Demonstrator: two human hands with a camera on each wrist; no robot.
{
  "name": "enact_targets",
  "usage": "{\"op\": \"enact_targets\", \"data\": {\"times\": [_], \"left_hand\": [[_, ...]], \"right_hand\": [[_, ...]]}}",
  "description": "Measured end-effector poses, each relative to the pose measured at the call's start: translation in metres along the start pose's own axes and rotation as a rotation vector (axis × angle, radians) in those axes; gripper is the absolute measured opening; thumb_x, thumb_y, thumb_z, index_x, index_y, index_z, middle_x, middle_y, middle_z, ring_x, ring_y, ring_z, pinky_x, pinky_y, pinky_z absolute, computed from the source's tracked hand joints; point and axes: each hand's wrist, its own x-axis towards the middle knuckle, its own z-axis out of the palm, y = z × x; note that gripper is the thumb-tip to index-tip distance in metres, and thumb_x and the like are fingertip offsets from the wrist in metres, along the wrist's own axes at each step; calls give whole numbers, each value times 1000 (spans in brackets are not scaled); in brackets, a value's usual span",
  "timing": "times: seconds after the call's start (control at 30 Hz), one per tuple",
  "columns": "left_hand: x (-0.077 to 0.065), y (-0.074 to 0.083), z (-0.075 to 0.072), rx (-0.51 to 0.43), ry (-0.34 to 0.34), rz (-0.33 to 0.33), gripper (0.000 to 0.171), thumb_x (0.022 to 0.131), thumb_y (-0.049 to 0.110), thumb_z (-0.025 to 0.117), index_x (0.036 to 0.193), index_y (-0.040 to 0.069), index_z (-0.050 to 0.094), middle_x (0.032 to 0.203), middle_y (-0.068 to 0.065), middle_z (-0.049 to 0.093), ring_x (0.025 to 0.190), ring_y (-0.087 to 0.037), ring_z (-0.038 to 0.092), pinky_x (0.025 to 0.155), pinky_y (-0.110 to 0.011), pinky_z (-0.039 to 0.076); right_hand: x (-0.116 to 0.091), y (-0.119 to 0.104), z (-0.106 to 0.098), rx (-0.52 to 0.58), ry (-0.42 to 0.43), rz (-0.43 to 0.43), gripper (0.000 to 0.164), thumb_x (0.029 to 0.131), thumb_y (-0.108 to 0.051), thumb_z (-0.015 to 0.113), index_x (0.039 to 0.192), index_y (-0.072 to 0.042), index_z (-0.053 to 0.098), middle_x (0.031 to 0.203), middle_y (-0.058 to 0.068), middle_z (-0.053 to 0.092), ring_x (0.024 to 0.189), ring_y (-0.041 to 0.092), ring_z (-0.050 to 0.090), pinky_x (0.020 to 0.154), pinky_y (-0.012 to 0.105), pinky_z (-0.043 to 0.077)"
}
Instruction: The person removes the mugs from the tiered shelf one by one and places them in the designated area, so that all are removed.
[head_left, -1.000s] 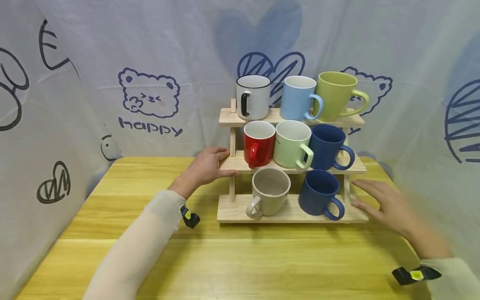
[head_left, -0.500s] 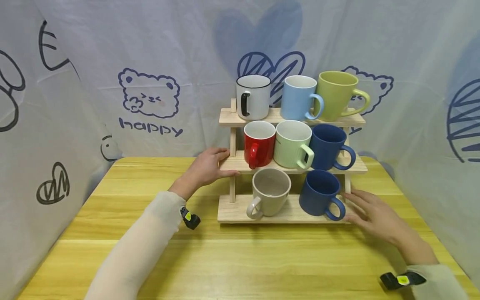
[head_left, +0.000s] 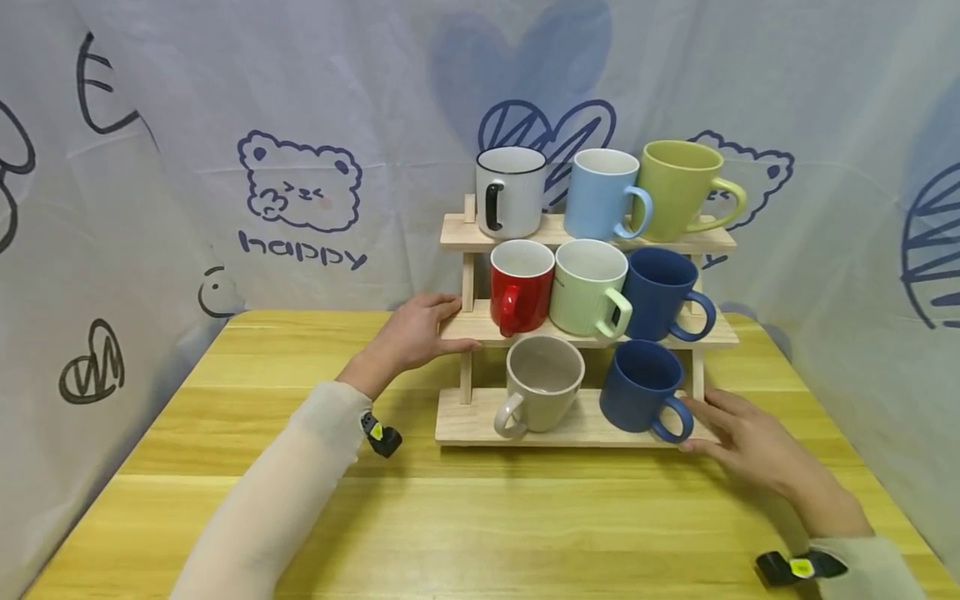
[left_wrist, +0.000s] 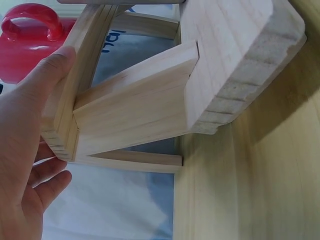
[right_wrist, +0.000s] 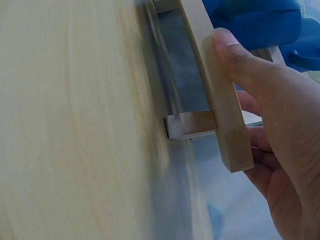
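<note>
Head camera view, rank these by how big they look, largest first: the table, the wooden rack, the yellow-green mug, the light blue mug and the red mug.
1. Table
2. Wooden rack
3. Yellow-green mug
Light blue mug and red mug: both look smaller, but too alike to rank.

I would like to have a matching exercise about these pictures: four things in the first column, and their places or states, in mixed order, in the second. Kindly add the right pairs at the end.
Things
1. Red mug
2. Wooden rack
3. Beige mug
4. White mug with a black handle

Places or states
A. On the bottom shelf, left of a blue mug
B. On the top shelf, at the left end of its row
C. On the middle shelf, at the left end of its row
D. Held by the left grip and the right grip

Right pairs
1-C, 2-D, 3-A, 4-B
</note>
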Motion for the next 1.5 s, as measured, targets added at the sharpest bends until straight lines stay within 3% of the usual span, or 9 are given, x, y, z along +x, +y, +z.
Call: {"op": "enact_targets", "data": {"times": [0.17,0.37,0.47,0.7,0.83,1.27,1.5], "left_hand": [[4,3,-6,57,-40,69,87,83,64,66,138,-1,53,140,-19,52,127,-36,49,106,-45,41],[2,8,-22,19,-76,15,73,88,64,58,130,4,61,129,-13,61,119,-33,57,100,-46,46],[4,11,-31,-9,-37,-9,67,91,62,55,127,6,63,125,-12,64,115,-33,59,98,-47,48],[11,22,-49,-73,47,-41,64,92,59,57,134,10,60,133,-8,60,123,-30,55,103,-46,44],[17,30,-60,-84,102,-45,60,93,57,57,132,12,61,129,-6,63,118,-29,58,99,-45,47],[48,51,-96,-120,267,-68,56,93,54,61,128,10,60,121,-12,65,111,-30,60,93,-43,49],[63,59,-107,-76,246,-94,55,92,55,61,126,11,57,120,-10,65,106,-30,60,88,-42,50]], "right_hand": [[-4,-1,2,-3,11,18,62,80,-40,79,131,-9,63,131,26,54,112,48,54,85,64,48],[-5,-1,5,6,0,38,61,81,-42,78,132,-11,63,132,26,54,113,48,53,86,64,47],[-3,0,6,9,-9,51,60,82,-42,77,132,-13,63,133,26,53,114,49,53,86,65,47],[-1,-2,7,-2,-32,78,61,82,-45,76,131,-12,64,133,28,53,114,50,54,85,64,48],[-2,-3,5,0,-55,108,62,83,-48,75,132,-13,63,135,28,52,115,50,53,87,65,47],[0,-3,1,-8,9,92,59,80,-45,78,129,-14,65,133,27,54,110,50,56,83,65,48],[0,-4,-1,-6,-3,105,60,81,-47,77,130,-15,65,134,27,53,111,50,56,85,65,48]]}}
